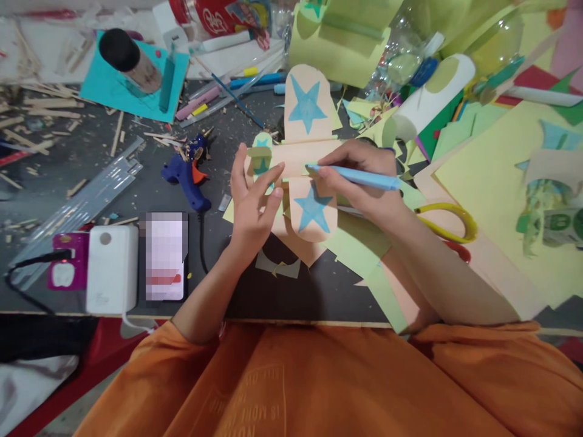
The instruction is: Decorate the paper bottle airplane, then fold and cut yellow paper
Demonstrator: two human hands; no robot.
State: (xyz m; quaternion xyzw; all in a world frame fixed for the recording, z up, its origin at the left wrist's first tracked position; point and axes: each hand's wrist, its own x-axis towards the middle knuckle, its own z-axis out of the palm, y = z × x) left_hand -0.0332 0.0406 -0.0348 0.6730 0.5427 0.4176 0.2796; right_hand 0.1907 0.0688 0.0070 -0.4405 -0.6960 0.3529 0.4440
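Observation:
A peach paper plane [306,152] with blue stars on both wings lies on the dark table [136,188] in front of me. My left hand [252,203] grips its tail end, fingers curled round the body near a small green tail piece. My right hand [359,182] pinches a light blue pen [355,177], its tip touching the plane's body between the wings.
A blue glue gun [186,176] lies left of the plane. A white box [112,267], a phone [164,255] and glue sticks [91,200] sit at the near left. Yellow-handled scissors [449,221], coloured paper sheets [492,182] and plastic bottles crowd the right.

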